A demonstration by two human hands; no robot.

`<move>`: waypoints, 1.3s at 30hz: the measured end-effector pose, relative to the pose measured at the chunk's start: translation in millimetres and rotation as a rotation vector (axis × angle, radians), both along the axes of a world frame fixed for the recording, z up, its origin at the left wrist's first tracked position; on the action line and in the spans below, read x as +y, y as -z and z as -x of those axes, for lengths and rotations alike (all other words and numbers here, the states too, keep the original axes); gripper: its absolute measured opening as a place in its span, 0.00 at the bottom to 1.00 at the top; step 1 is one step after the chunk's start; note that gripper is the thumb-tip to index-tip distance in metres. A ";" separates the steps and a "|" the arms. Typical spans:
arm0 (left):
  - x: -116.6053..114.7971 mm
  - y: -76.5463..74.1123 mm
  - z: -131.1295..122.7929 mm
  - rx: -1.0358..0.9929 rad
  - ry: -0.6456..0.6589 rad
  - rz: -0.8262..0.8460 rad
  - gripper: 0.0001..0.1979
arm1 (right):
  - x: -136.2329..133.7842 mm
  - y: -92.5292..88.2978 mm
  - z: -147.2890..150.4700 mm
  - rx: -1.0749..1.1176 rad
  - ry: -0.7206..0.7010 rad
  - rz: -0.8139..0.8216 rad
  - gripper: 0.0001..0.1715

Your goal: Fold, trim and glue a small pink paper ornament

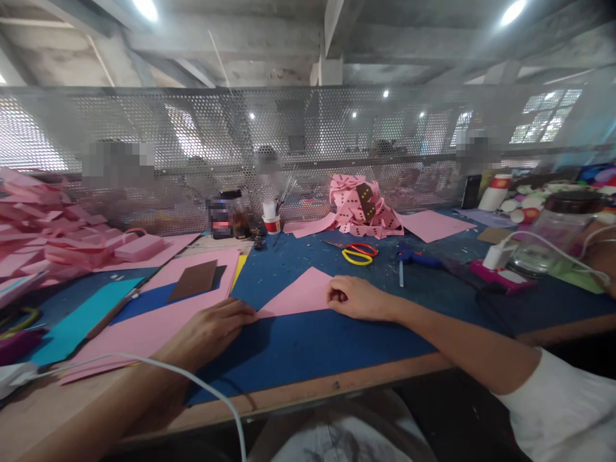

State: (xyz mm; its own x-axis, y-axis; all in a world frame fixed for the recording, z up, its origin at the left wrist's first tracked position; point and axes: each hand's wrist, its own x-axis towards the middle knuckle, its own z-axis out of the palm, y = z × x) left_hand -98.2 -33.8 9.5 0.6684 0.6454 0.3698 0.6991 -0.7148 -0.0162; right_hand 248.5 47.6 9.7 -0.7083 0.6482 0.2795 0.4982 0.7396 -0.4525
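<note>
A pink sheet of paper (301,296), showing as a triangle with its point away from me, lies on the blue table mat (308,350). At its left corner, my left hand (216,327) has its fingers closed together on the paper's tip. Curled over the right corner, my right hand (353,298) pinches that edge; the corner itself is hidden under the fingers. Beyond the paper rest scissors (359,253) with red and yellow handles. A blue glue gun (418,258) lies to the right of them.
Pink card sheets (163,327) and a turquoise strip (91,321) lie left. Pink paper pieces (67,237) pile up behind them. A dotted pink paper model (360,205) stands near the mesh screen (289,141). A glass jar (553,234) is right; a white cable (192,378) crosses my left forearm.
</note>
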 end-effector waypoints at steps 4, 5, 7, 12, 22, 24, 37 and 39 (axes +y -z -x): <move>0.5 2.7 11.0 0.015 -0.019 -0.037 0.15 | 0.0 -0.3 0.4 -0.001 0.006 0.000 0.05; 0.3 2.9 13.7 0.020 -0.022 -0.041 0.15 | 0.0 -0.3 0.6 -0.002 0.008 -0.001 0.05; -0.6 2.9 17.2 0.024 -0.033 -0.043 0.14 | 0.0 -0.1 1.0 -0.003 0.014 -0.005 0.05; -3.6 2.6 16.0 0.020 -0.032 -0.040 0.14 | -0.8 -0.6 1.7 -0.003 0.022 0.003 0.06; -7.9 -1.3 3.2 0.066 -0.065 -0.138 0.19 | -0.6 0.0 2.1 -0.002 0.014 -0.001 0.05; -8.3 -4.7 -7.4 0.067 -0.042 -0.154 0.21 | -0.5 0.3 2.1 -0.005 0.017 -0.013 0.05; -3.8 -8.3 -37.1 0.097 0.008 -0.045 0.16 | -1.0 -0.1 1.6 -0.009 0.024 -0.020 0.06; -3.6 -7.4 -34.1 0.091 0.008 -0.058 0.16 | -1.2 -0.4 1.7 -0.005 0.024 -0.020 0.05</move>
State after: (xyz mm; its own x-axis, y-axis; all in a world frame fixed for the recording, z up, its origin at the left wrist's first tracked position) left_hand -64.1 -37.5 17.0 0.7057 0.6196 0.3437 0.6875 -0.7161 -0.1207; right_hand 246.8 46.4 10.1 -0.6944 0.6590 0.2890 0.5180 0.7366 -0.4348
